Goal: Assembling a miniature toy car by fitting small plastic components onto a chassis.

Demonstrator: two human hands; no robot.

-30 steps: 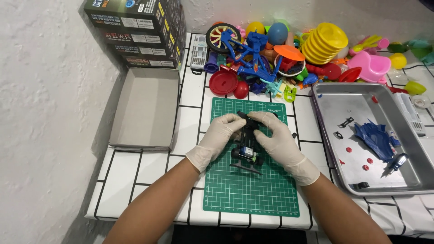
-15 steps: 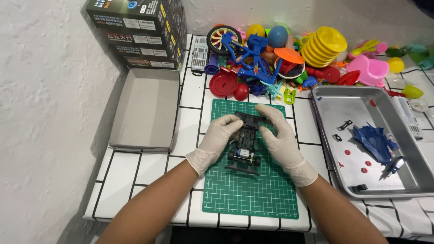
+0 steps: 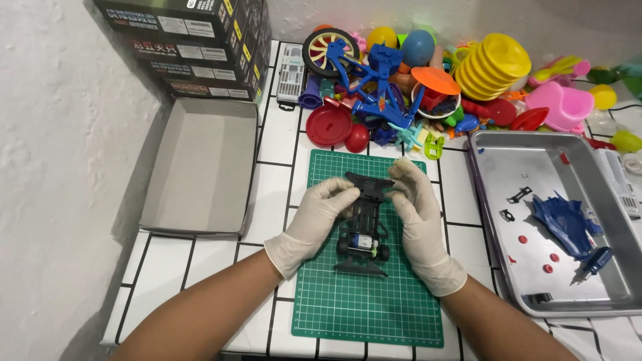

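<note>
A small black toy car chassis [image 3: 364, 230] lies lengthwise on a green cutting mat [image 3: 368, 301]. Both my hands wear pale latex gloves. My left hand [image 3: 315, 217] pinches the chassis's left side near its far end. From the other side, my right hand [image 3: 418, 214] grips the far end. A small blue and silver part sits low in the chassis between its rear wheels.
A metal tray [image 3: 495, 167] on the right holds a blue car body shell [image 3: 562, 220], small red bits and black clips. An open grey box lid [image 3: 200, 167] lies left. Dark boxes [image 3: 194, 47] stand behind it. A heap of coloured plastic toys [image 3: 414, 73] fills the back.
The chassis has turned from a tilted hold to lying flat and lengthwise on the mat. Both hands have shifted toward its far end.
</note>
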